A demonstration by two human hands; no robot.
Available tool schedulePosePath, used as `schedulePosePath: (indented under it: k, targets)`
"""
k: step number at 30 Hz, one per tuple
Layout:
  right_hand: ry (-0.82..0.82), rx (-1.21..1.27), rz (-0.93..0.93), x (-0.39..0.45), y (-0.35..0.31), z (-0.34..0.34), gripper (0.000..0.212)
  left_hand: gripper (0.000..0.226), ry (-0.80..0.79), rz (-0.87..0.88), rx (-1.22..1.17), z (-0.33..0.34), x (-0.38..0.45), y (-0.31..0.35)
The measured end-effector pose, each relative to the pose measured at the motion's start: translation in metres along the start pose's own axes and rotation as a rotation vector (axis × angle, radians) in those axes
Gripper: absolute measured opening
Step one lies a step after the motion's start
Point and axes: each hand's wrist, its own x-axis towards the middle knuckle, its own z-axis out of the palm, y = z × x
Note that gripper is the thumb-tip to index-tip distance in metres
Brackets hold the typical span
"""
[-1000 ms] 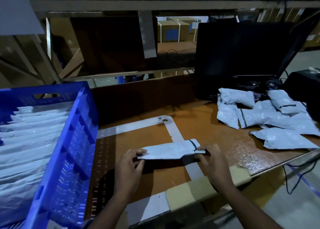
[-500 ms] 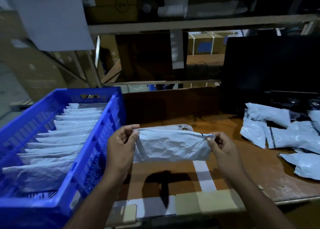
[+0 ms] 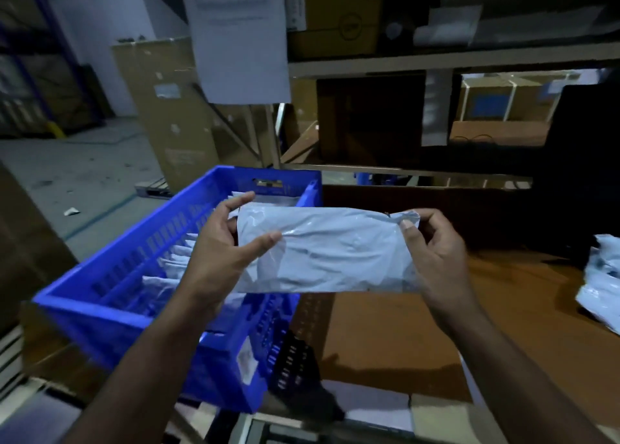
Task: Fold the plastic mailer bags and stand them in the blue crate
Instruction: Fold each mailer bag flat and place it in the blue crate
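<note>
A folded white plastic mailer bag [image 3: 330,252] is held up in the air, on its long edge, above the table and the crate's right wall. My left hand [image 3: 224,242] pinches its left end, thumb in front and fingers behind. My right hand [image 3: 432,252] grips its right end the same way. The blue crate [image 3: 110,312] stands at the left, and several folded mailer bags [image 3: 164,277] stand in a row inside it. My left arm hides part of that row.
A pile of unfolded mailer bags [image 3: 602,282] lies at the right edge of the brown table [image 3: 385,336]. Shelving with cardboard boxes [image 3: 335,14] and a hanging paper sheet [image 3: 240,34] rises behind. A dark monitor [image 3: 583,161] stands at the back right.
Both hands lifted the folded bag off the table, turned it on edge and carried it left toward the crate. The view swung left with them.
</note>
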Motion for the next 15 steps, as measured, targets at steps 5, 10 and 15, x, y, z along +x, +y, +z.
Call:
schedulePosePath:
  k: [5,10,15]
  targets:
    - [-0.205,0.007,-0.037,0.010,-0.032,0.065,0.015,0.069,0.015,0.017,0.062,-0.089,0.016,0.017]
    - [-0.443,-0.133,-0.102,0.013,-0.054,0.137,0.034,0.071,0.027,0.026,0.163,-0.178,0.033,0.020]
    - [-0.597,-0.534,-0.160,0.018,-0.050,0.185,0.036,0.054,-0.085,-0.016,0.290,-0.232,0.052,0.009]
